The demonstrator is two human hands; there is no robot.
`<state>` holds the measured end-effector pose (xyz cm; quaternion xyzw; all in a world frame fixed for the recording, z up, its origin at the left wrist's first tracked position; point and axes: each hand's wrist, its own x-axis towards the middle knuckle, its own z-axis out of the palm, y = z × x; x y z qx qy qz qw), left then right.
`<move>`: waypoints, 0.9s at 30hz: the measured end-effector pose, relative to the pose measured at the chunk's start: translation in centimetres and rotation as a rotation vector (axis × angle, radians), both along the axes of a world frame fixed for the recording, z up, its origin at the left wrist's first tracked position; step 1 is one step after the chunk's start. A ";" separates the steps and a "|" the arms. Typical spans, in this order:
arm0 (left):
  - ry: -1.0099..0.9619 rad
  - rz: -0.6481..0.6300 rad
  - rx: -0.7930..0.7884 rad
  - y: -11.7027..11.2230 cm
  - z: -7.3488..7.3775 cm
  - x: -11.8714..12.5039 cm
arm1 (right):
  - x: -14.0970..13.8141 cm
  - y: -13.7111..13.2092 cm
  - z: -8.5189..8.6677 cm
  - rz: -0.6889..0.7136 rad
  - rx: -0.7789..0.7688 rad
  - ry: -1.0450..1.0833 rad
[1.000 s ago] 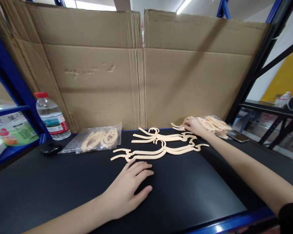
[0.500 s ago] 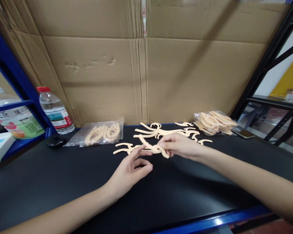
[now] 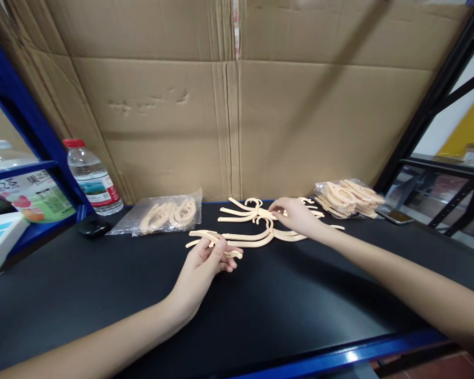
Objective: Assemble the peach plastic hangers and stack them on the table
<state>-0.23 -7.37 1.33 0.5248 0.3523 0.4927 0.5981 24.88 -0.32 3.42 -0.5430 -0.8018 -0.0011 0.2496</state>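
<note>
My left hand (image 3: 205,263) is closed around a beige plastic folding hanger (image 3: 234,254), held just above the table; one end sticks out past the fingertips and another part shows behind the knuckles. Farther back, my right hand (image 3: 294,215) has its fingers pinched on another beige hanger (image 3: 265,213) in the group lying there; its palm hides part of that group. Between the hands lies a hanger with long curved arms (image 3: 249,243), flat on the table.
On the black table (image 3: 102,295), a clear bag of beige parts (image 3: 168,217) lies left and a fuller bag (image 3: 347,199) right, beside a phone (image 3: 395,216). A water bottle (image 3: 97,184) and a black mouse (image 3: 94,227) are at left. Cardboard (image 3: 174,126) stands behind.
The hanger that my right hand held has passed into my left hand, which has closed. My right hand has moved back to the hangers on the table.
</note>
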 end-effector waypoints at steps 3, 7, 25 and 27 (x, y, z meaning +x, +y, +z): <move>-0.013 0.008 -0.052 0.0 0.1 0.0 | 2.5 1.8 -0.9 -0.038 0.004 -0.100; -0.023 0.039 -0.068 0.0 0.3 0.0 | 3.8 2.7 -2.2 -0.026 -0.011 -0.152; -0.075 0.022 -0.069 0.7 1.2 -0.9 | 5.2 -0.4 1.3 0.085 0.031 0.179; -0.081 0.052 -0.080 1.1 1.2 -1.0 | 5.1 -2.2 1.8 0.106 0.010 0.160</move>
